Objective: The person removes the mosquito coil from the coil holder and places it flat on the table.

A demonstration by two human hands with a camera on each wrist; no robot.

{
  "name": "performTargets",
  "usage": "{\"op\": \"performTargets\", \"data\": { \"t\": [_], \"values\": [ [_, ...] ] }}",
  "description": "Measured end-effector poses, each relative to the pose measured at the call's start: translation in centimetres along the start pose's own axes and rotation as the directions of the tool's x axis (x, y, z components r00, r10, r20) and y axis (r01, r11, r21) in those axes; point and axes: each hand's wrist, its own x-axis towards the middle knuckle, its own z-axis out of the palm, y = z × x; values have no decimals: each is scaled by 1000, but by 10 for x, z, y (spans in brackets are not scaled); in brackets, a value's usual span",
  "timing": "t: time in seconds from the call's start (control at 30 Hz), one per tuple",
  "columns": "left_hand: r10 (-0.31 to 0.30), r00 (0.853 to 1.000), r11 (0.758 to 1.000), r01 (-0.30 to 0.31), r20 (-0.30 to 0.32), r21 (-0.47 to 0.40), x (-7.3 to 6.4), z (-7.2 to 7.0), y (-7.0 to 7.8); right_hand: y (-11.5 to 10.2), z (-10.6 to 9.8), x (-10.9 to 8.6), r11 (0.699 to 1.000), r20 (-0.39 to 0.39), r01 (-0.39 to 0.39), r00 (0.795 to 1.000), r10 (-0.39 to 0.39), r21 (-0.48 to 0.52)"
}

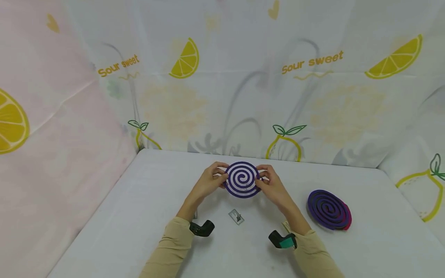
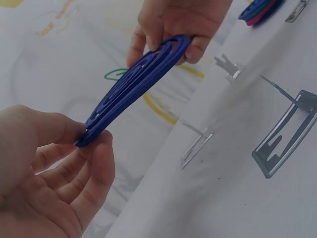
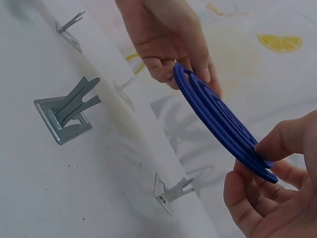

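Note:
A blue-purple mosquito coil (image 1: 242,178) is held up over the table, its spiral face toward the head camera. My left hand (image 1: 209,179) pinches its left edge between thumb and fingers. On the opposite edge, my right hand (image 1: 272,184) pinches it the same way. Both wrist views show the coil (image 2: 130,90) nearly edge-on, with the thumbs on one face and fingers behind. Below the hands lies a small metal coil stand (image 1: 236,217) with a forked upright tab, seen larger in the right wrist view as a stand (image 3: 74,111).
A stack of mosquito coils (image 1: 326,210), purple on top with pink-red at its edge, lies to the right on the white table (image 1: 121,224). More metal stands (image 3: 168,195) are spread about the table. A lemon-print curtain (image 1: 222,96) rises behind the table.

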Motion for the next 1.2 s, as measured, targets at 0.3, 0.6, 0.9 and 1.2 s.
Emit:
{"op": "performTargets", "data": {
  "t": [0.3, 0.6, 0.9, 1.2],
  "values": [
    [14, 998, 1000, -13, 62, -5, 2, 10, 0, 5, -15, -4, 999, 8, 12, 1000, -11, -31],
    [38, 992, 999, -36, 121, -15, 6, 25, 5, 7, -35, -11, 994, 33, 60, 998, -57, -94],
    [25, 986, 999, -19, 162, -42, 8, 43, 6, 5, -58, -18, 986, 56, 62, 997, -54, -154],
    [49, 986, 998, -43, 157, -40, 11, 63, 7, 4, -78, -25, 962, 91, 124, 990, -105, -241]
  ]
}}
